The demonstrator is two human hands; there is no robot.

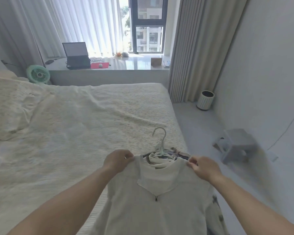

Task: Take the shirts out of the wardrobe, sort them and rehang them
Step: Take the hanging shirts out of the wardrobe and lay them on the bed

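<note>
The white shirt [159, 200] is being held at both shoulders over the bed [75, 124] edge, each shoulder pinched by the left hand [119, 160] and right hand [204, 168]. The hangers [159, 145] beyond its collar should be freed before sorting.
</note>
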